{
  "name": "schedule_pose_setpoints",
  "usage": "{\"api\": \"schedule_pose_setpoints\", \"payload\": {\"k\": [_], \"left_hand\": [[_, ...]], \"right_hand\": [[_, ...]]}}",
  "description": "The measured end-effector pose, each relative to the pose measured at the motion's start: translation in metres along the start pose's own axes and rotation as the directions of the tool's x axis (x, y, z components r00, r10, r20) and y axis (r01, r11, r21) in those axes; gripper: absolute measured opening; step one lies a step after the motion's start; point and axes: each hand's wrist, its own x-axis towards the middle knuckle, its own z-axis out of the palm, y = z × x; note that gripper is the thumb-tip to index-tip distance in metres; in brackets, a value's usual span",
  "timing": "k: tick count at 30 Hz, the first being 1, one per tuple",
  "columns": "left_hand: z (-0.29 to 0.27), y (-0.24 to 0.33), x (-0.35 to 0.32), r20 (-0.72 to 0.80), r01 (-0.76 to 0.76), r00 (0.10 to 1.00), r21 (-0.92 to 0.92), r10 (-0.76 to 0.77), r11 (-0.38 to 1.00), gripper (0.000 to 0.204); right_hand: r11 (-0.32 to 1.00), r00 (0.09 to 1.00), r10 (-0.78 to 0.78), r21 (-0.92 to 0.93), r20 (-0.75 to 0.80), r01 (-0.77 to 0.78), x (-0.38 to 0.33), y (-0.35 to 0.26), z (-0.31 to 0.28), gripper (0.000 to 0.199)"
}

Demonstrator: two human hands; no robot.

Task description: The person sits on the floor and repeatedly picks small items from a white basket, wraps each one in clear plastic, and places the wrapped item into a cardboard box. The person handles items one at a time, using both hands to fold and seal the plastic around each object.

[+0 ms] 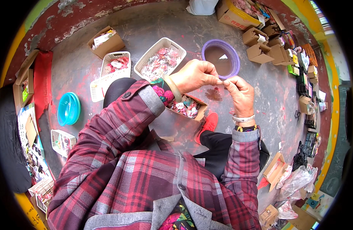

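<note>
Red-and-white pieces [164,62]: heaped in the white basket [151,53] on the floor [161,23]
Carton [201,112]: holds more, just before the person
Left hand [197,74]: raised beyond it, thumb and finger pinching
Right hand [242,94]: meets it, pinching too
Tiny pale piece [220,82]: between both fingertips, too small to identify; seemingly mid-handling, calling next for steady, fine finger control

The purple basin [236,60] looks smooth plastic — the jacket [142,172] matt cloth, the right-wrist bracelet [243,119] shiny metal.

A head-worn fisheye looks down from above.
</note>
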Motion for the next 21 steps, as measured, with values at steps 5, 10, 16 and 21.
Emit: {"api": "schedule_pose_setpoints", "payload": {"k": [5,10,16,21], "left_hand": [[-0.003,0.005,-0.001,-0.001,0.007,1.0,-0.119,-0.007,0.993,0.013],[-0.008,0.018,-0.004,-0.034,0.099,0.994,-0.086,-0.102,0.991,0.014],[-0.006,0.015,-0.005,0.002,0.102,0.994,-0.313,-0.107,0.944,0.021],[-0.001,0.005,-0.003,0.009,0.141,0.989,-0.337,-0.147,0.931,0.026]], "right_hand": [[0.997,0.997,-0.071,-0.04,-0.025,0.07,0.001,-0.002,0.002,0.014],[0.998,0.996,0.025,0.067,-0.084,-0.019,-0.001,-0.003,-0.003,0.014],[0.98,0.991,0.055,0.196,-0.122,-0.031,0.001,-0.001,-0.001,0.013],[0.966,0.994,0.058,0.257,-0.093,-0.032,0.003,-0.001,0.003,0.012]]}}
